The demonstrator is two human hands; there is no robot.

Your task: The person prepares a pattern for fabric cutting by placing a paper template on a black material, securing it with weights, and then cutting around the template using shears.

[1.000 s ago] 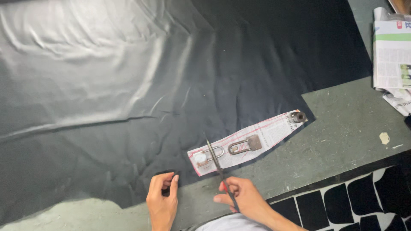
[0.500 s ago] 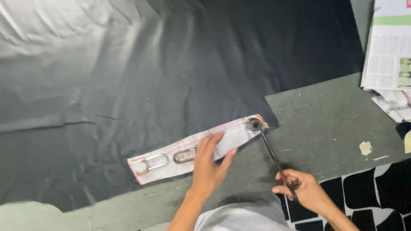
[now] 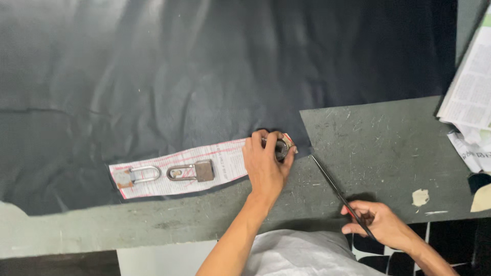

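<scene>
A wide sheet of black fabric [image 3: 204, 76] covers most of the grey counter [image 3: 388, 138]. Near its lower edge lies one long paper pattern strip [image 3: 179, 166], weighted by three metal pieces: two padlocks, the left padlock [image 3: 137, 175] and the second padlock [image 3: 192, 171] side by side on the strip's left half, and one round weight [image 3: 281, 148] at its right end. The left hand [image 3: 266, 163] rests flat on that right end, fingers [image 3: 255, 143] curled around the round weight and touching it. Further right, one pair of scissors [image 3: 340, 197] lies slanted on the bare counter, blades closed, handles gripped in the right hand [image 3: 381, 225]. At the far right edge sits a stack of newspapers [image 3: 468, 102].

Half a second ago the left hand lay lower on the strip, short of the weight; it has since slid up onto it, and the scissors have moved slightly away from the strip's end.
</scene>
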